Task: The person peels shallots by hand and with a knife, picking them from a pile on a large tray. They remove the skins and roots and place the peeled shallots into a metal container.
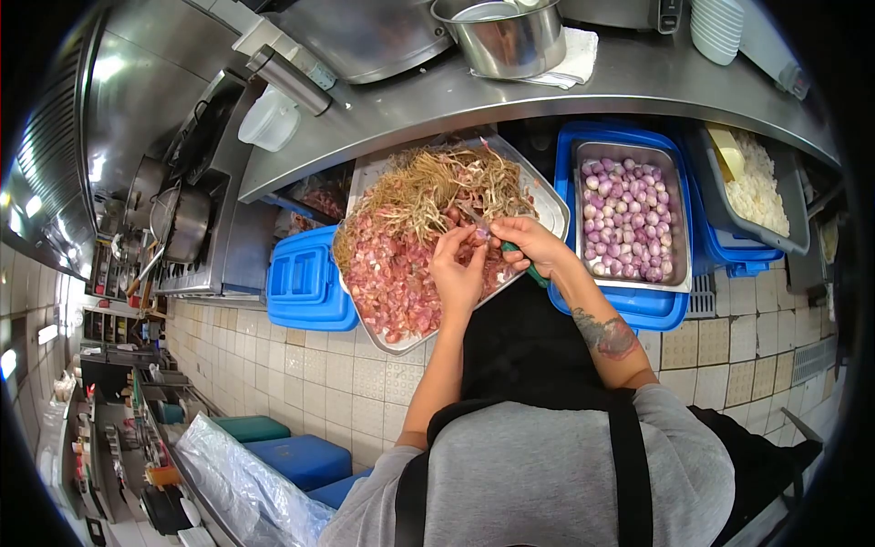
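My left hand [458, 269] pinches a small shallot [481, 234] between thumb and fingertips. Against it, my right hand [527, 243] is closed round the green handle of a small knife [470, 214], its blade pointing up and left. Both hands are over a large metal tray [553, 202]. Reddish shallot skins [392, 278] fill its near part, and dry, stringy roots and stalks [428, 182] are heaped at the back. To the right, peeled purple-white shallots [625, 219] lie in a rectangular steel pan [681, 273] resting on a blue lid.
A steel counter [392, 118] overhangs the far side, bearing a steel pot [506, 41] and stacked white bowls [715, 32]. A grey bin [797, 214] with white chopped pieces is at the far right. Left of the tray is a blue lid [310, 278]; farther left, a stove with pans [187, 223].
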Demonstrator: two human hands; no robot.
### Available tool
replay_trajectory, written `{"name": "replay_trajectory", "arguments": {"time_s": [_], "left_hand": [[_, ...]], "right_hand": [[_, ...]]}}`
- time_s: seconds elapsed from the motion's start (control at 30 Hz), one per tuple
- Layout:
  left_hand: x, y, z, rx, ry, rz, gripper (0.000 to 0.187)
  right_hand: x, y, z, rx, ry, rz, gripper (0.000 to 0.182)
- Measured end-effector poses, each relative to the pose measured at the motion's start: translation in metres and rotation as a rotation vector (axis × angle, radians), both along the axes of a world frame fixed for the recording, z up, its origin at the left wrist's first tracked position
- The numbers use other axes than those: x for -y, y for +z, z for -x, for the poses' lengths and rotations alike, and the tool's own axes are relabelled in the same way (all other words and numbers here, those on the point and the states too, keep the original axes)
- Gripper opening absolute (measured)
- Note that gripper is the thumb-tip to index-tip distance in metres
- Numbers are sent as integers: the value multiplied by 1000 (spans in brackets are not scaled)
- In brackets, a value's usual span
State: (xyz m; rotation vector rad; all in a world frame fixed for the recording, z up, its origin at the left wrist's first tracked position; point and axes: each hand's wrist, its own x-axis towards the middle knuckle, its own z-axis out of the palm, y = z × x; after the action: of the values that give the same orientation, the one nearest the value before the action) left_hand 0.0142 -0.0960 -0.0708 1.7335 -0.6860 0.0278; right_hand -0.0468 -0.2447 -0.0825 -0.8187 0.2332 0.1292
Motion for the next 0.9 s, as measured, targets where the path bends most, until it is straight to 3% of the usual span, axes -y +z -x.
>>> {"name": "replay_trajectory", "arguments": {"time_s": [0.27, 0.47, 0.6, 0.9], "left_hand": [[-13, -14, -8, -189, -218, 329, 36], [-23, -10, -10, -624, -318, 760, 42], [-28, 13, -1, -598, -343, 742, 42], [-36, 25, 6, -549, -256, 810, 40]], "right_hand": [[-10, 14, 4, -49, 15, -267, 14], [-9, 17, 2, -41, -268, 46, 15], [-22, 35, 7, 54, -464, 346, 26], [-62, 75, 32, 348, -244, 586, 36]]}}
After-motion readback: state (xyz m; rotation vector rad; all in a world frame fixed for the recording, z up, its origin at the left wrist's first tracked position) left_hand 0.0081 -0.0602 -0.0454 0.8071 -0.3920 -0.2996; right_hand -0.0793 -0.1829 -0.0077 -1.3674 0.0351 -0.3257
